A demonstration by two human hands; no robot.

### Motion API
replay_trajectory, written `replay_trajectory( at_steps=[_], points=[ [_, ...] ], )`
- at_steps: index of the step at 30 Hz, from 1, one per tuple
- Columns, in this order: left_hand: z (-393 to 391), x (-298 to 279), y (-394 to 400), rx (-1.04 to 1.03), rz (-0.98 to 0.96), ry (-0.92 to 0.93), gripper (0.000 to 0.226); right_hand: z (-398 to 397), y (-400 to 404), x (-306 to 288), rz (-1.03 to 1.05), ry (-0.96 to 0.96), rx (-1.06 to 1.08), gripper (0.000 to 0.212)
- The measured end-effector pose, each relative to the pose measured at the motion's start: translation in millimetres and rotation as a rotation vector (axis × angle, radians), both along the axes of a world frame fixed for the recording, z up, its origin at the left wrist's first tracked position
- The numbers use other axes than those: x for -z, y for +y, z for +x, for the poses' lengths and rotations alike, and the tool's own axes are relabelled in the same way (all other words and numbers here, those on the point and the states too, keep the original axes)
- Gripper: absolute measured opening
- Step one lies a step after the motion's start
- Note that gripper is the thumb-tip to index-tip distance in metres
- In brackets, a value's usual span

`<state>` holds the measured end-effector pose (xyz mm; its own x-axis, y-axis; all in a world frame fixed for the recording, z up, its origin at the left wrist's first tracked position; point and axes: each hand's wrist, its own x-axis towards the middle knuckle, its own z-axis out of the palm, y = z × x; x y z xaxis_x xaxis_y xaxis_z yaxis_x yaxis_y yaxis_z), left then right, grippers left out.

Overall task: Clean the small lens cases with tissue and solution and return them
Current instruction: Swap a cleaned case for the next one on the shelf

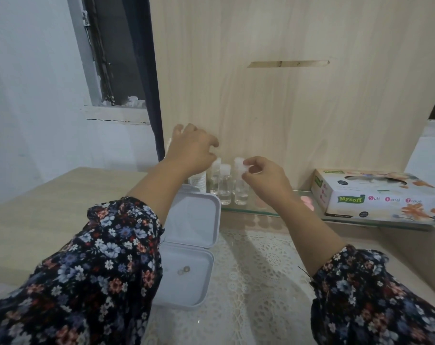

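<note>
My right hand (pixel 263 178) pinches a small translucent white lens case (pixel 246 168) between thumb and fingertips, just in front of several small clear bottles (pixel 225 188) with white caps on a glass shelf (pixel 251 212). My left hand (pixel 191 149) is raised above a white solution bottle (pixel 199 180), fingers curled downward. A pale bit shows by its thumb, but whether it holds anything is unclear. An open white hinged box (pixel 191 245) lies below, with two tiny round pieces (pixel 183 270) in its base. A Mysoft tissue box (pixel 378 197) sits on the shelf at right.
A wooden panel rises right behind the shelf. A lace cloth (pixel 256 282) covers the table in front of me. Pink round objects (pixel 307 202) lie on the glass beside the tissue box. A window and dark curtain are at the back left.
</note>
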<state>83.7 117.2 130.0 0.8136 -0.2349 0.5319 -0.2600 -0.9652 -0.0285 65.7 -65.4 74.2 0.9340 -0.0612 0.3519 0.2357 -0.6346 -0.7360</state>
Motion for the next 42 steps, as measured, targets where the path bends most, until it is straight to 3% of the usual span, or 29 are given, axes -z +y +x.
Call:
replay_trajectory(
  at_steps=[3,6,12,17,25,36,42],
  points=[
    [-6.2,3.7,-11.5,0.152,-0.030,0.042,0.034,-0.5,-1.5,1.0,0.018,0.010,-0.005,0.036],
    [-10.9,12.1,-19.6,0.223,-0.039,-0.062,0.035,-1.9,-14.0,-3.4,0.061,-0.021,0.030,0.043],
    [-31.3,52.8,-48.2,0.511,-0.262,-0.189,0.025,-8.2,-65.5,1.6,-0.044,-0.008,0.231,0.033],
    [-42.2,99.0,-82.6,0.368,-0.292,0.075,0.024,-26.1,-72.0,23.9,-0.246,0.023,0.202,0.027],
    [-36.8,134.2,-96.5,0.315,-0.202,0.094,0.035,-35.5,-66.1,48.7,-0.626,-0.127,0.180,0.029],
    [-37.7,135.6,-97.9,0.315,-0.242,0.089,0.037,-39.9,-66.6,51.8,-0.590,-0.148,0.193,0.029],
    [-52.2,130.8,-106.7,0.388,-0.109,0.123,0.048,-43.3,-84.7,47.0,-0.541,-0.111,0.281,0.037]
  ],
)
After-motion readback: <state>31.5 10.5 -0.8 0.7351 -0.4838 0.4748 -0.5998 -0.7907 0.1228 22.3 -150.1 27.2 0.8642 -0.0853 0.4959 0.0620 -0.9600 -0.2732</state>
